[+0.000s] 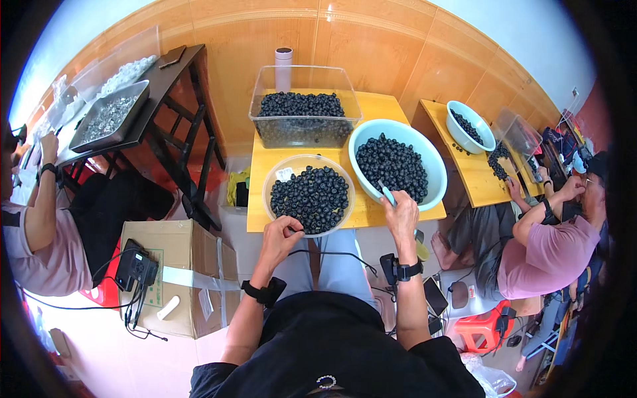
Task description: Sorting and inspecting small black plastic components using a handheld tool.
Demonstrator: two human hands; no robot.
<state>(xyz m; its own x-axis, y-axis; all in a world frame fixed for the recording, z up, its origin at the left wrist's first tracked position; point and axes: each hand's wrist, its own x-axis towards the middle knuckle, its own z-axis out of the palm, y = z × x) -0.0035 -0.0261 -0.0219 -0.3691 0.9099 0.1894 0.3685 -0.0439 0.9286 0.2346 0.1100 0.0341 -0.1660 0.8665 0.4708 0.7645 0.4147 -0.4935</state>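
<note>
My left hand (279, 237) is pinched closed at the near left rim of a shallow clear round tub (267, 192). Something small and dark shows at its fingertips, too small to make out. Inside the tub lie many small round black pieces (312, 196) and a whitish scrap. My right hand (401, 215) grips a light-blue-handled tool (387, 195) over the near edge of a pale blue basin (434, 172). The tool's tip points toward a heap of similar black pieces (391, 166) in that basin; its exact kind is unclear.
A clear rectangular bin (302, 126) of black pieces and a pink flask (283, 69) stand behind on the yellow table (259, 222). Co-workers sit at both sides. A cardboard box (166, 265) is left of me, a red stool (481, 331) right. Cables run from my wrists.
</note>
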